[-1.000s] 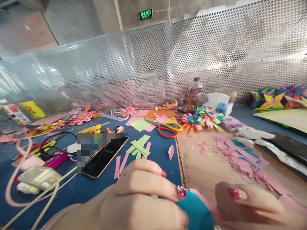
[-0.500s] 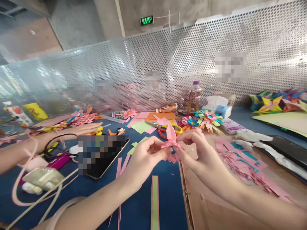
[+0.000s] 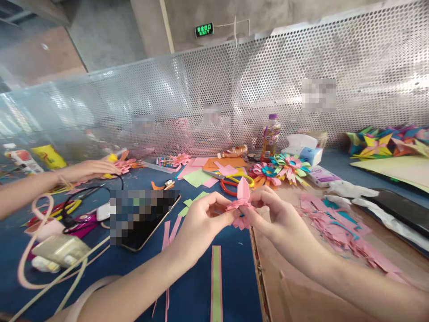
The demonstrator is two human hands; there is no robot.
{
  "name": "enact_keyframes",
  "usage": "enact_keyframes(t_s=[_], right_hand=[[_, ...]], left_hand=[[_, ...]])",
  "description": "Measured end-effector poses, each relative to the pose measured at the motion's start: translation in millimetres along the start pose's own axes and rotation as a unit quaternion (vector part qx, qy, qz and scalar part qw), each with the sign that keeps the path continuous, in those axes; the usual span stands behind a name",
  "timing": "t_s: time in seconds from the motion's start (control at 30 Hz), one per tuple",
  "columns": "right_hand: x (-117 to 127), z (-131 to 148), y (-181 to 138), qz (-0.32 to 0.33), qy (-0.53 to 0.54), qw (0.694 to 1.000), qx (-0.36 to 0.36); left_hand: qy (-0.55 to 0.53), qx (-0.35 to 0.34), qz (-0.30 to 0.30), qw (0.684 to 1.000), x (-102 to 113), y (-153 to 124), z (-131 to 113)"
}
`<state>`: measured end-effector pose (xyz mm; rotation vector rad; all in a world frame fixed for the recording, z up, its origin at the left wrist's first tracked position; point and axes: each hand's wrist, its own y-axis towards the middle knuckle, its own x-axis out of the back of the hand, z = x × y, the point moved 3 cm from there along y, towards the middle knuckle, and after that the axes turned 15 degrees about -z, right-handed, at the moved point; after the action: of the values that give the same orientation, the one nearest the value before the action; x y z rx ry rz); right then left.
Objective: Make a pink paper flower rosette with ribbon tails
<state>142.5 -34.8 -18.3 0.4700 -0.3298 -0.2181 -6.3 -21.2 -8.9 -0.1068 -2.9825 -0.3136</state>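
Your left hand [image 3: 201, 220] and right hand [image 3: 279, 217] meet in front of you, each pinching a small pink paper flower [image 3: 241, 205] between thumb and fingertips. The flower is held in the air between the two hands, one pointed petal standing upright. It sits above the line where the blue table cover [image 3: 100, 273] meets a brown cardboard sheet [image 3: 295, 286].

On the cover below your hands lies a pink-and-green paper strip [image 3: 216, 281]. A smartphone [image 3: 147, 230] lies to the left of your left hand. Beyond the flower are scissors [image 3: 234, 181] with orange and yellow handles, finished paper flowers [image 3: 288, 164] and a drink bottle [image 3: 271, 136]. Pink paper scraps [image 3: 335, 221] are scattered on the cardboard to your right. At far left, another person's hand [image 3: 90, 169] rests flat on the table.
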Motion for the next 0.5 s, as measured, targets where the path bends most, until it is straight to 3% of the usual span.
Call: enact_keyframes(t_s=[0.5], right_hand=[[-5, -11, 2, 0.023, 0.056, 0.995, -0.074]], left_hand=[[0.025, 0.021, -0.004, 0.999, 2, 4, 6]])
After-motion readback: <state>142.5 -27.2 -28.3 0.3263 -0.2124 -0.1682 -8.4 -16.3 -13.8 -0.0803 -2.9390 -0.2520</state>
